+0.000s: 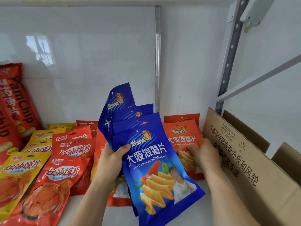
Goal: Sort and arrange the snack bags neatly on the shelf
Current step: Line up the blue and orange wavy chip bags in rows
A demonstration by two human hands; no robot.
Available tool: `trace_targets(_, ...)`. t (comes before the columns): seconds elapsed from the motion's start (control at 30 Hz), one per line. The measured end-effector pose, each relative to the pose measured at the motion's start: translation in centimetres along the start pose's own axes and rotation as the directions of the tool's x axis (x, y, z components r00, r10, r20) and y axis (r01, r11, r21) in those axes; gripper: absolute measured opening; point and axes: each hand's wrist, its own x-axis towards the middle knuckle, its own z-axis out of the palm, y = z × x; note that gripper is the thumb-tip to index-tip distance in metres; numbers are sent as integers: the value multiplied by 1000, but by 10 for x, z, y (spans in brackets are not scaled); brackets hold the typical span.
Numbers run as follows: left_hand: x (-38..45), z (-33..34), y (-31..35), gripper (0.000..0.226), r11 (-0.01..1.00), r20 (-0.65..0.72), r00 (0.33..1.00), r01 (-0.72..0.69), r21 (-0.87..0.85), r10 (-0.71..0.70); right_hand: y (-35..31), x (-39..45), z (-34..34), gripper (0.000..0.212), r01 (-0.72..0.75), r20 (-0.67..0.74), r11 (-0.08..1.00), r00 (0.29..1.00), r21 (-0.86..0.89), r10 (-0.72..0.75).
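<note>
We are partway through the sorting, by the look of the shelf [187,214]. At nine o'clock the small red bags [65,173] and yellow bags [19,170] already lie in overlapping rows by colour, with the tall red yam chip bags [16,101] standing behind them at ten o'clock. Our left hand [112,162] grips a fanned stack of blue chip bags [146,152] at the centre, thumb curled across the front bag and fingers hidden behind, so these are gathered but not yet laid down. At three o'clock our right hand [205,155] rests with fingers roughly straight on the orange chip bags [182,139], which lie flat on the shelf just beside the cardboard box [241,154]; we cannot tell whether it pinches one. We judge that the blue stack has yet to get a row of its own, probably next to the orange ones, and a few more orange bags half hidden under the blue stack at six o'clock look unsorted.
</note>
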Motion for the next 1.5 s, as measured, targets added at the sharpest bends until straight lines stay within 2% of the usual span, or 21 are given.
trace_targets(0.1,-1,1,2,23,1000,-6,1000,4,-3,-4,-3,4,-1,46,36,14,998,999,-45,-36)
trace_targets(0.2,0,0,1,25,1000,-16,1000,10,-5,-10,-7,9,-5,31,54,-4,997,999,60,-54)
trace_targets(0.33,1,0,0,27,1000,-13,1000,12,-13,-12,-12,25,-11,26,58,-78,989,996,138,-48)
trace_targets(0.47,2,0,-1,29,1000,-16,1000,9,-8,-9,-16,31,-2,39,-30,51,999,998,23,29)
trace_targets(0.67,3,-1,-1,26,1000,-29,1000,8,-1,-8,-11,43,8,58,-106,162,994,982,31,99)
trace_targets(0.7,3,-1,-1,25,1000,-27,1000,7,0,-7,-11,44,7,53,-94,172,994,981,49,85)
trace_targets(0.8,3,1,-2,24,1000,-25,1000,2,3,-2,-12,38,-1,21,-67,193,977,981,203,27)
trace_targets(0.97,4,2,-2,26,1000,-18,1000,17,4,-17,-5,33,-4,15,-207,200,853,972,479,124)
trace_targets(1.1,2,4,-1,24,1000,-18,1000,16,1,-16,-7,31,-10,7,-268,278,835,949,480,145)
trace_targets(1.2,1,5,-1,22,1000,-8,1000,23,-5,-23,-9,31,-16,7,-174,208,872,974,458,85)
trace_targets(1.3,0,7,1,23,999,9,999,32,-32,-32,-13,25,-29,10,13,30,905,999,426,-28)
trace_targets(1.37,-1,11,3,27,997,23,999,35,-62,-33,-16,19,-42,13,112,-68,933,993,343,-95)
trace_targets(1.5,1,21,9,27,993,42,998,50,-107,-46,-26,6,-64,20,214,-208,959,962,185,-174)
